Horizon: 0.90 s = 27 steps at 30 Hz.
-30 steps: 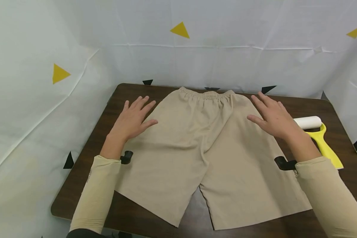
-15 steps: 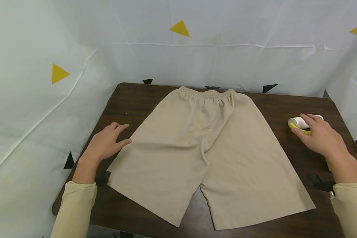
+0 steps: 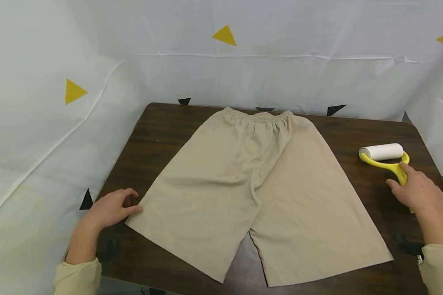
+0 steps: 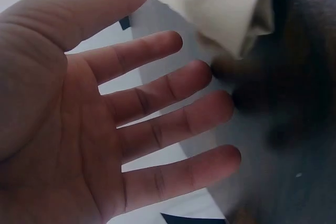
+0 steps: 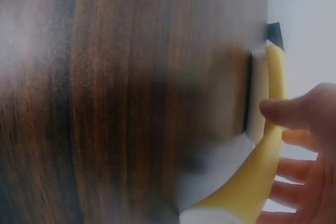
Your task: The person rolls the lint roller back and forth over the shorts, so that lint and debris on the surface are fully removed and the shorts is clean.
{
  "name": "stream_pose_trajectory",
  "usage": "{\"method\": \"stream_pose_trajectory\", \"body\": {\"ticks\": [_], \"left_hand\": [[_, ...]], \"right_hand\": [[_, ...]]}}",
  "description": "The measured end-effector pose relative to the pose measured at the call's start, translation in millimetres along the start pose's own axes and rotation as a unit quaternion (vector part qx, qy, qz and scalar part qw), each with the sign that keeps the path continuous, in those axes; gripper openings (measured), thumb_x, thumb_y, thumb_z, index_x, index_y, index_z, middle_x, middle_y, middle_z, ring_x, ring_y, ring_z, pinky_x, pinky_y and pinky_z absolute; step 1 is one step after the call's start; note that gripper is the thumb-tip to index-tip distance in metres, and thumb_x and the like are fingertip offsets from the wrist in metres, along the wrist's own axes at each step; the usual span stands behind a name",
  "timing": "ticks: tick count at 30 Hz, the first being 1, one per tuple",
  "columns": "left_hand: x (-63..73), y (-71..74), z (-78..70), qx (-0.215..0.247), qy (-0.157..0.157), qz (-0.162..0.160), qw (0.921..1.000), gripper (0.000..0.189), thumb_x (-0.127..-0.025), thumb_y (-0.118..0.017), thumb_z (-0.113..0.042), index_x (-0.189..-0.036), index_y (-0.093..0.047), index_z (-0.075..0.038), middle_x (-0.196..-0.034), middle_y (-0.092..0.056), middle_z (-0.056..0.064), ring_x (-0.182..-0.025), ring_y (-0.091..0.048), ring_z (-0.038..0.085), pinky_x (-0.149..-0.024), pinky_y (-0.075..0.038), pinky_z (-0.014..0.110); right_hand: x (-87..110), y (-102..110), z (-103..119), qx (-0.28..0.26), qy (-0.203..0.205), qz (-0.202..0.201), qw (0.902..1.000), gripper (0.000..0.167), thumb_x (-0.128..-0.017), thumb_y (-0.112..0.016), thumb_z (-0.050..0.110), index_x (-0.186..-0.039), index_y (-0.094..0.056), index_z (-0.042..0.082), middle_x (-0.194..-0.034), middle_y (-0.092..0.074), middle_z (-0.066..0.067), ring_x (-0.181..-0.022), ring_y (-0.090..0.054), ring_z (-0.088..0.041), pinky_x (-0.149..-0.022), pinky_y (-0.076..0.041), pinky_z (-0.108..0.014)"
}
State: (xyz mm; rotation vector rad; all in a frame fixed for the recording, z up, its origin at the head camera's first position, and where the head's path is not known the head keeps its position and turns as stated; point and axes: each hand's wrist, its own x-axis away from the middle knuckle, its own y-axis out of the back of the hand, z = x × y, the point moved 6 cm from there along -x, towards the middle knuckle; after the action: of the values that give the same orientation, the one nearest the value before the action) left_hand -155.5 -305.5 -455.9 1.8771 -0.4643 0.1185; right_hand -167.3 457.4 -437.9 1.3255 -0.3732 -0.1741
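A pair of beige shorts (image 3: 206, 192) with an elastic waistband lies spread flat on the dark wooden table (image 3: 162, 131). My left hand (image 3: 112, 209) is at the left leg's hem corner in the head view, thumb overlapping the fabric edge. Spread fingers (image 4: 163, 87) show in the left wrist view, with a beige cloth corner beyond them. At the right, my right hand (image 3: 421, 192) is over the yellow handle of a lint roller (image 3: 384, 152). In the head view its index finger reaches the roller's neck, while the thumb (image 5: 286, 113) stays spread off the handle's left side.
White sheeting (image 3: 273, 78) surrounds the table at the back and sides, marked with yellow triangles (image 3: 225, 35) and black triangles (image 3: 86, 200). The table's front edge lies just below the shorts' hems.
Both hands have left the space above the shorts. The left came back and down to the left hem corner; the right went right to the roller's handle. Shorts and roller stay put.
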Motion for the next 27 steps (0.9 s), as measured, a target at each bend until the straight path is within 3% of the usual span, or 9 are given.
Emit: {"method": "stream_pose_trajectory", "body": {"ticks": [3,12,19,27], "left_hand": [[0.1,-5.6,1.2,0.018,0.004,0.01,0.9998,0.044,-0.091,-0.068,-0.042,-0.118,-0.061,-0.007,-0.086,-0.06,0.0,-0.07,-0.054,0.014,-0.06,-0.044,0.035],[-4.5,-13.4,2.1,0.035,0.006,0.009,0.9993,0.024,-0.086,-0.075,-0.023,-0.102,-0.061,-0.011,-0.074,-0.054,-0.002,-0.059,-0.048,0.015,-0.054,-0.039,0.034],[-6.4,-15.0,1.7,0.044,0.012,0.006,0.9989,0.021,-0.085,-0.075,-0.018,-0.099,-0.061,-0.01,-0.072,-0.053,-0.002,-0.057,-0.047,0.015,-0.052,-0.039,0.034],[-7.1,-14.8,0.4,0.045,0.011,0.0,0.9989,0.017,-0.083,-0.075,-0.016,-0.091,-0.061,-0.011,-0.07,-0.052,-0.002,-0.054,-0.049,0.015,-0.051,-0.039,0.034]], "right_hand": [[1.0,-2,-3,0.001,-0.007,-0.003,1.0,0.076,-0.094,-0.059,0.016,-0.151,-0.013,-0.005,-0.098,-0.042,-0.035,-0.076,-0.043,-0.042,-0.059,-0.037,-0.049],[1.8,-4,-7,0.002,-0.021,-0.017,0.9996,0.073,-0.092,-0.057,0.008,-0.15,-0.014,-0.006,-0.11,-0.041,-0.041,-0.078,-0.046,-0.046,-0.062,-0.039,-0.053],[2.2,-4,-6,-0.01,-0.029,-0.012,0.9995,0.047,-0.094,-0.055,0.007,-0.131,-0.032,-0.01,-0.098,-0.045,-0.035,-0.076,-0.046,-0.045,-0.062,-0.039,-0.054],[-0.5,-5,-6,-0.028,-0.025,-0.015,0.9992,0.052,-0.094,-0.053,0.005,-0.137,-0.029,-0.013,-0.102,-0.044,-0.038,-0.078,-0.046,-0.048,-0.065,-0.04,-0.057]]}}
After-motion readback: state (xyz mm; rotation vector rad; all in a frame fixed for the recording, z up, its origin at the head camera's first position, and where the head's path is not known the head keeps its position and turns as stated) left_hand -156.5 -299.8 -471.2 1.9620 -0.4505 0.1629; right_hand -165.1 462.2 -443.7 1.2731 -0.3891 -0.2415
